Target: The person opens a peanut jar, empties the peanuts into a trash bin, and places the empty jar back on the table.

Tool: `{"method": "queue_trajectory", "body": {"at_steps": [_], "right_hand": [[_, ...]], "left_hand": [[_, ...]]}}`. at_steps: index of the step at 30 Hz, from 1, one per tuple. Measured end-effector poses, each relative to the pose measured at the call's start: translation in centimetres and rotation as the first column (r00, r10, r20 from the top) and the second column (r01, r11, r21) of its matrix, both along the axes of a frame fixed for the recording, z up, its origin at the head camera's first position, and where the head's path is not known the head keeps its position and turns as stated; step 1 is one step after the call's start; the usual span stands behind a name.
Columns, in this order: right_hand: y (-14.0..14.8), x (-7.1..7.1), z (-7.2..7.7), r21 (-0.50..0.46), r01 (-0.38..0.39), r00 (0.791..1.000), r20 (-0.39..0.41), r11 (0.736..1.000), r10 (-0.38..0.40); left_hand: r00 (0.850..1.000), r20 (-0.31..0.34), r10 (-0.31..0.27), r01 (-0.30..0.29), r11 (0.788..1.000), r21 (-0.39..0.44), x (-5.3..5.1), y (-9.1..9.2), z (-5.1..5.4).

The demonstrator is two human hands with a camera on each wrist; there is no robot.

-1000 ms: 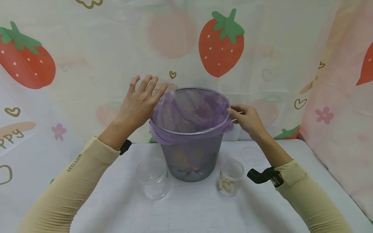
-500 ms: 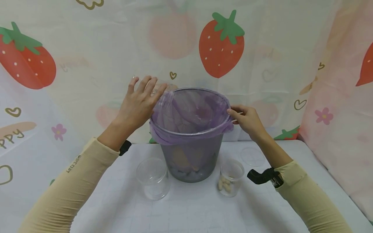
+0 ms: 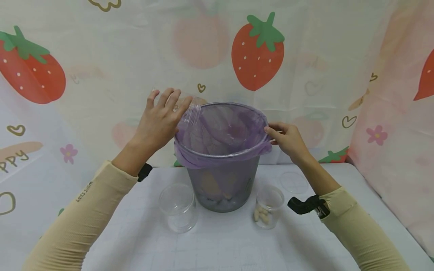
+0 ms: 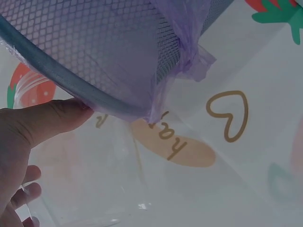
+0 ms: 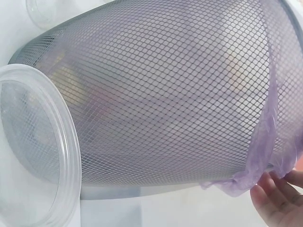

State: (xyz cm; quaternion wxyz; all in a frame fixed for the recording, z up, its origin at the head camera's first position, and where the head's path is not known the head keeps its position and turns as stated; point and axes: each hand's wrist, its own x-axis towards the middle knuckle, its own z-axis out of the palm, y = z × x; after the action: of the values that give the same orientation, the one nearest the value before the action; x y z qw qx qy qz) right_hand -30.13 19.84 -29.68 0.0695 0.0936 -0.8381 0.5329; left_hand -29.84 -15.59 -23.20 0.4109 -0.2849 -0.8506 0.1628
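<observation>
My left hand (image 3: 157,120) grips a clear plastic jar (image 3: 193,109), tipped on its side with its mouth at the bin's left rim. Through the jar's wall (image 4: 99,179) in the left wrist view, I see only the backdrop. The thumb lies against the bin's edge. A grey mesh waste bin (image 3: 220,188) stands upright, lined with a purple plastic bag (image 3: 203,160) folded over its rim. At the right side of that rim, my right hand (image 3: 286,139) pinches the bag and edge between thumb and fingers; the right wrist view shows this hand (image 5: 279,198) partly.
In front of the bin on the white table (image 3: 217,248) stand an open clear jar (image 3: 178,209) at left and a smaller clear jar (image 3: 268,207) with several pale, peanut-like pieces at right. A clear round lid (image 3: 294,182) lies behind it. A strawberry-print backdrop (image 3: 142,49) hangs close behind.
My left hand has shifted slightly left with the tipped jar, and the jar's mouth has drawn back a little along the rim. The right hand and the bin have stayed put.
</observation>
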Motion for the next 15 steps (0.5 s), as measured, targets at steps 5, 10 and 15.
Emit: {"method": "queue_trajectory", "body": {"at_steps": [5,10,15], "right_hand": [[-0.04,0.02,-0.01,-0.003,0.003,1.0,0.003,1.0,-0.003],[-0.02,0.0,-0.01,-0.005,0.006,1.0,0.004,1.0,-0.006],[-0.03,0.01,0.0,-0.008,0.005,1.0,0.004,1.0,-0.005]], "left_hand": [[1.0,0.013,-0.016,0.015,1.0,0.019,0.01,-0.17,-0.05],[0.999,0.025,-0.028,0.027,0.999,0.037,0.04,-0.34,-0.09],[0.999,0.031,-0.035,0.034,0.999,0.042,0.11,-0.36,-0.01]]}}
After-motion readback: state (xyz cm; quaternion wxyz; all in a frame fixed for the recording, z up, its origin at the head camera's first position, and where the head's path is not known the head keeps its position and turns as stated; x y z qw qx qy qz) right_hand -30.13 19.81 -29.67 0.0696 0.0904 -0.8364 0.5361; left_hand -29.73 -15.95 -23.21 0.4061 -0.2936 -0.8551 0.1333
